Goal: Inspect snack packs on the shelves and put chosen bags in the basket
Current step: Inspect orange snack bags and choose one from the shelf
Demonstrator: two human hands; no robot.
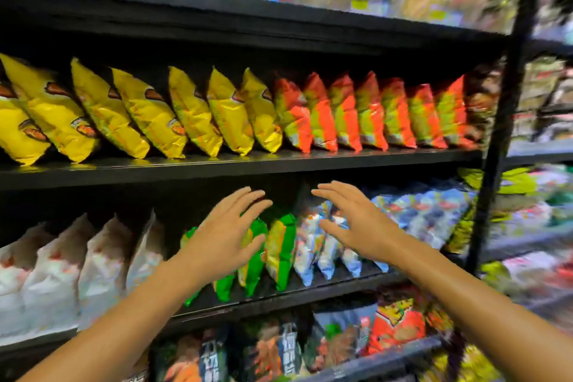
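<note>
The glossy green-and-yellow snack bags (280, 250) stand on edge in a short leaning row on the middle black shelf (279, 295), packed against the pale blue-and-white snack bags (313, 245) to their right, and both hands are reaching at this spot. The left hand (228, 234) has its fingers spread and nearly straight, in front of the green row and possibly touching it, though blur hides any contact; it holds nothing. The right hand (356, 223) is likewise spread and empty, hovering over the blue-and-white bags. The likeliest trouble, as I judge it, is that pulling one slippery bag from so tight a lean drags its neighbours forward, so the row slumps or a pack slides off the shelf lip onto the mixed dark and orange packets (310, 347) below. A flat, spread hand may also crush puffed foil rather than grip a top seam. The view is smeared by motion, so labels may be misread and the wrong flavour chosen. No basket is in view, so a carried bag would need a turn away, risking a brush against the crinkled yellow bags (192, 115) and orange-and-green bags (344, 115) above.
</note>
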